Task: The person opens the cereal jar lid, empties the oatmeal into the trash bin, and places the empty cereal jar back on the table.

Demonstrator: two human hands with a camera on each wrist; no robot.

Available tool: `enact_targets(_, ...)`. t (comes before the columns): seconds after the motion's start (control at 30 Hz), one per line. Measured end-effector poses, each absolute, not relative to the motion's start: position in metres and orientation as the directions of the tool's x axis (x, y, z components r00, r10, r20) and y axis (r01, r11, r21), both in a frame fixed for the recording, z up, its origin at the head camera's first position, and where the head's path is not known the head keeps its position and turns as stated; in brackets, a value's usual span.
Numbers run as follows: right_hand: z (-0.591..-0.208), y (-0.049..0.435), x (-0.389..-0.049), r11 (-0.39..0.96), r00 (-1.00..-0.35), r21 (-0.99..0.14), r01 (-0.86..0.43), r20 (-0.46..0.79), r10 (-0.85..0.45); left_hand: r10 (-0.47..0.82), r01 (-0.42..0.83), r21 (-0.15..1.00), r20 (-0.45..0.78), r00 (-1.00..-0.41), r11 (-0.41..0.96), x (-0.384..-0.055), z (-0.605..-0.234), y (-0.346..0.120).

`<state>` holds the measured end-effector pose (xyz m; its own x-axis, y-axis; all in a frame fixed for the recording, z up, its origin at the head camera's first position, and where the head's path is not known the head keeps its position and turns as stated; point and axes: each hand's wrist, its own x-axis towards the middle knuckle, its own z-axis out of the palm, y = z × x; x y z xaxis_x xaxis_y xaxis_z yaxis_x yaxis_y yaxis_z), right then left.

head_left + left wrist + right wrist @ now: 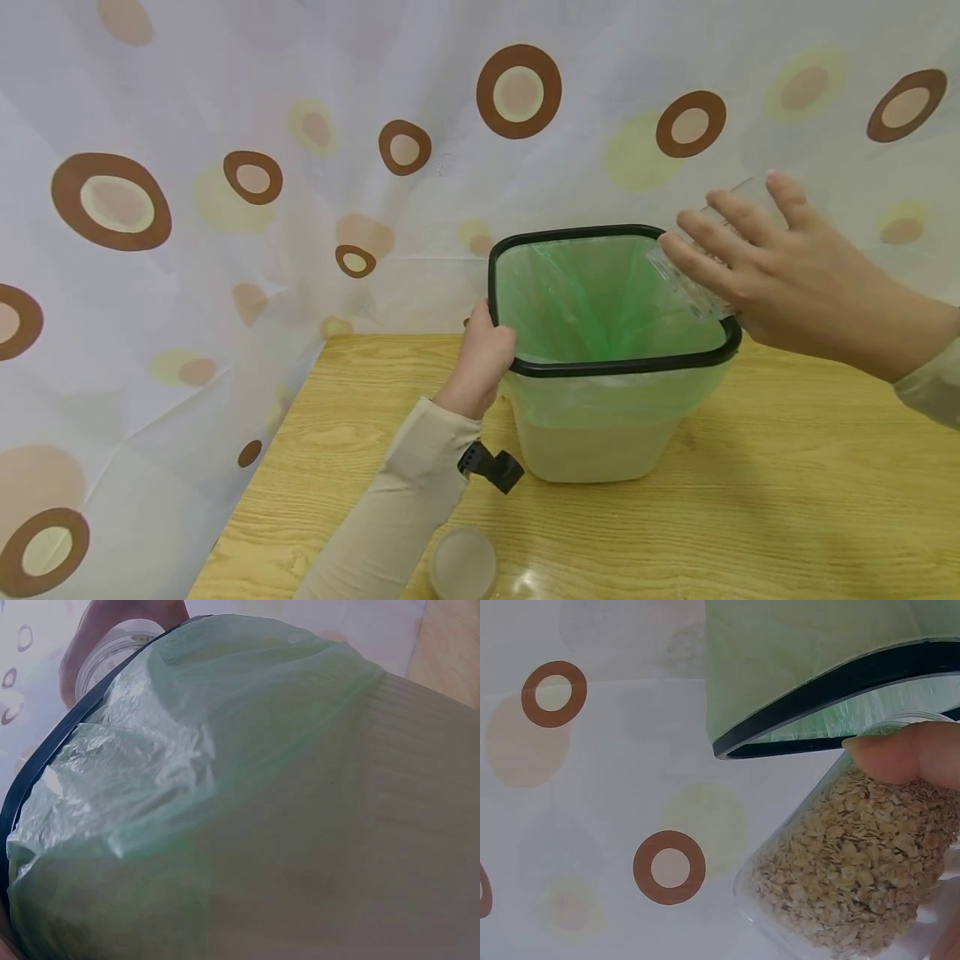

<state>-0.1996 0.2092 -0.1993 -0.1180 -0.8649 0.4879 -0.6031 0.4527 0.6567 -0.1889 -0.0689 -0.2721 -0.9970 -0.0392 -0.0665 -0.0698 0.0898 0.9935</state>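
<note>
Head and right-wrist views: left hand [486,354] grips the bin rim [615,367]; right hand [802,279] grasps a tilted jar [684,287] (flakes [855,862] inside).

Homelike room (kind unclear): wood-grain table [772,492], patterned sheeting [435,217]

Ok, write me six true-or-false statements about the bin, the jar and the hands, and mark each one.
1. The left hand holds the bin by its black rim. True.
2. The bin is unlined. False: a green liner is inside it.
3. The right hand holds a clear jar. True.
4. The jar is upright. False: it is tilted, its mouth towards the bin.
5. The jar is empty. False: pale flakes show through its wall.
6. A round pale object is on the table. True.
</note>
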Motion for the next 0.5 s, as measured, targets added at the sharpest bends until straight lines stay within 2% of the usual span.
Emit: enact_targets(0.5,-0.2016,0.2080,-0.2008,0.433,-0.126,0.662,-0.612,0.459,-0.880,-0.034,-0.057,0.995,-0.055,-0.998,0.079,-0.1878,-0.2722,-0.0692)
